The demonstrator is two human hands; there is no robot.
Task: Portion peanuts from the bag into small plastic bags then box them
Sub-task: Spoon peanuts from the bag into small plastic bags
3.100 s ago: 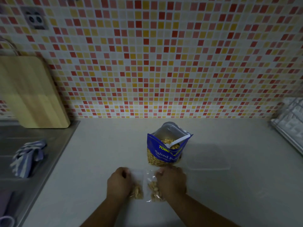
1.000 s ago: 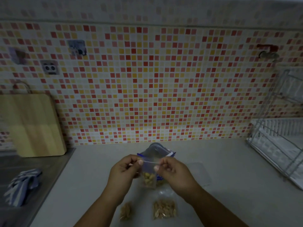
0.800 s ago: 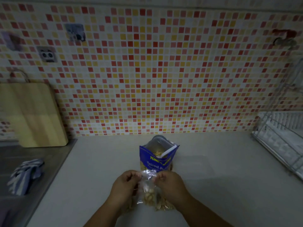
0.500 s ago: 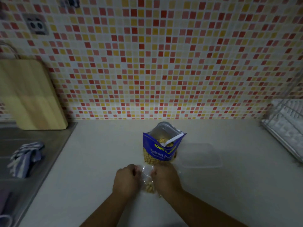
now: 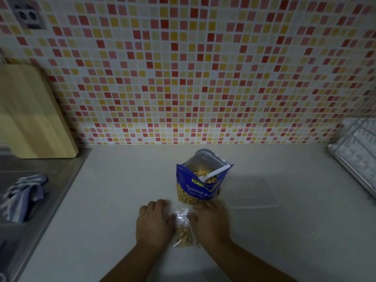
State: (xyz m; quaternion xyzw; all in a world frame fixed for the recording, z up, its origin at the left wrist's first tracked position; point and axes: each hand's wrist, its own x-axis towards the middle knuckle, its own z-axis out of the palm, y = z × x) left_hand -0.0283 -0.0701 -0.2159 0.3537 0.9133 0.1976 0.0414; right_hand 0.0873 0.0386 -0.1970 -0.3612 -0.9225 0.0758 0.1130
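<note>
The small bag (image 5: 183,228) is down on the tabletop (image 5: 114,200) now, not held up. Left hand (image 5: 153,221) and right hand (image 5: 209,220) press it flat, knuckles up, near the peanut bag (image 5: 200,186).

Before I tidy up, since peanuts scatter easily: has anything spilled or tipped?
Nothing stands out. The peanut bag stands upright and open with a white scoop inside, and no loose peanuts show on the counter.

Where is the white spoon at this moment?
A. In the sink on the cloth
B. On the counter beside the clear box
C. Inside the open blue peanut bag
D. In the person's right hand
C: the white spoon stands in the open blue peanut bag, its handle leaning on the rim.
</note>
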